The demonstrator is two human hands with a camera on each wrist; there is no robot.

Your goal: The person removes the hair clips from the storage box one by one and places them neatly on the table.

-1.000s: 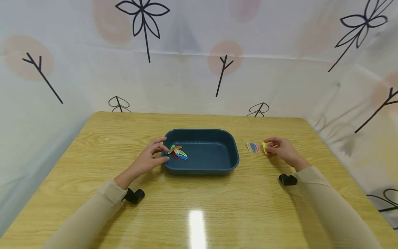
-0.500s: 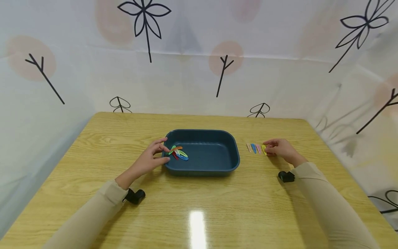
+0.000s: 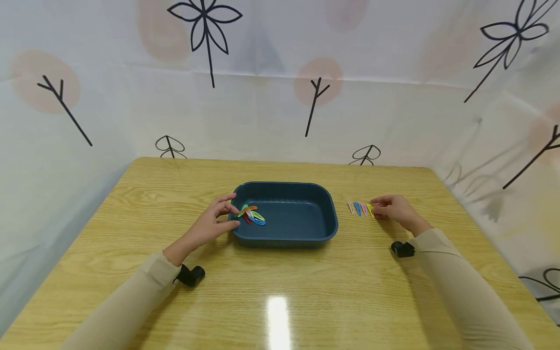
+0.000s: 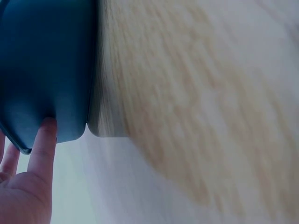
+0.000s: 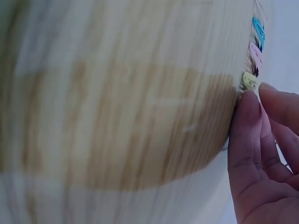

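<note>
A dark blue tray [image 3: 288, 243] sits on the wooden table, with several coloured hair clips [image 3: 251, 215] heaped at its left end. My left hand [image 3: 210, 221] grips the tray's left rim, and the left wrist view shows the thumb [image 4: 44, 144] against the tray wall [image 4: 51, 70]. To the right, my right hand [image 3: 395, 211] pinches a yellow hair clip [image 3: 370, 210] at the table top. This clip stands at the right end of a row with a beige clip [image 3: 350, 207], a blue clip [image 3: 357, 209] and a pink clip [image 3: 364, 209]. The right wrist view has the yellow clip [image 5: 248, 81] right at the fingertips.
The wooden table [image 3: 218, 296] runs back to a white cloth [image 3: 262, 116] printed with plants, which also hangs at both sides. A black wrist camera [image 3: 191, 275] is on the left sleeve, another black wrist camera [image 3: 402, 249] on the right one.
My right hand has brought the yellow hair clip leftward, close beside the pink one, and its top now leans left. The left hand stays at the tray rim.
</note>
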